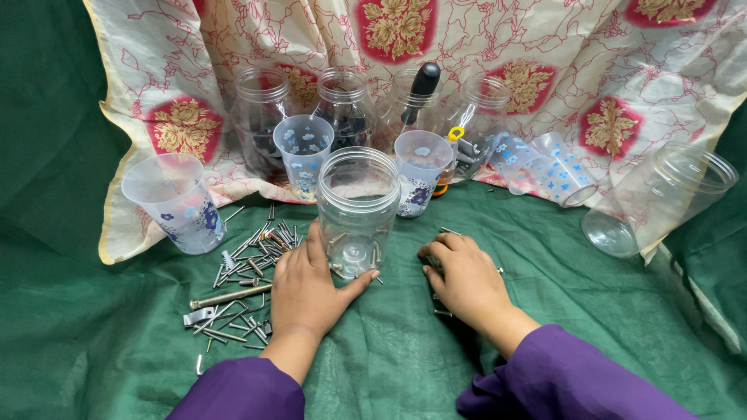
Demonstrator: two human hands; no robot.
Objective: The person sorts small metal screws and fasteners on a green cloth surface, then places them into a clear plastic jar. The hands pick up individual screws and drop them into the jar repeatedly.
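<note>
Jar [358,210]: left hand [307,292] flat against base (open); right hand [463,280] curled over screws [440,311].

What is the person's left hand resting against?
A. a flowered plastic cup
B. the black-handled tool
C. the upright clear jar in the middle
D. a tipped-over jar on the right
C: the left hand lies flat on the green cloth with thumb and fingers against the base of the upright clear jar, beside the pile of nails.
</note>
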